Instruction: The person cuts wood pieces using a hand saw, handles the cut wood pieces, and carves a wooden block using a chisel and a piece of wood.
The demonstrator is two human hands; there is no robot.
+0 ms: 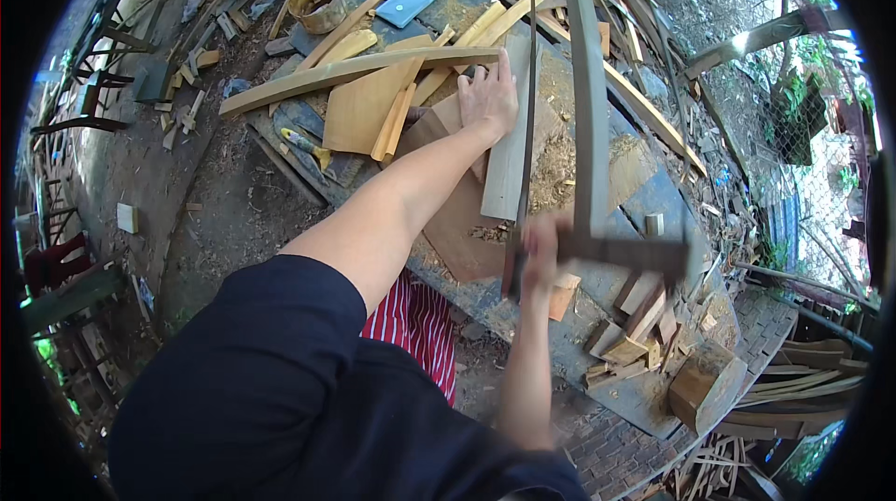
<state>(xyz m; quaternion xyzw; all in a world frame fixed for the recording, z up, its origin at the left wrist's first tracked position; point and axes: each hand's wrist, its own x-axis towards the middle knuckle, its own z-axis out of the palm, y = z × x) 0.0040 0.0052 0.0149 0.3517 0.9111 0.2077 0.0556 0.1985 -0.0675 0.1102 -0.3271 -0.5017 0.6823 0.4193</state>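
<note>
1. Dark sleeve point(243, 361) nearest: brace the left hand point(489, 101), touching the curved strip point(359, 68) far on the table point(665, 200); its grip is unclear.
2. Right hand point(541, 255) grips the frame saw point(588, 90): keep strokes straight.

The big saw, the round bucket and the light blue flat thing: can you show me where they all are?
Saw point(588, 95): head view, on the long beam of its frame.
Bucket point(322, 19): head view, on its outer wall.
Light blue flat thing point(413, 1): head view, middle of its top.
</note>
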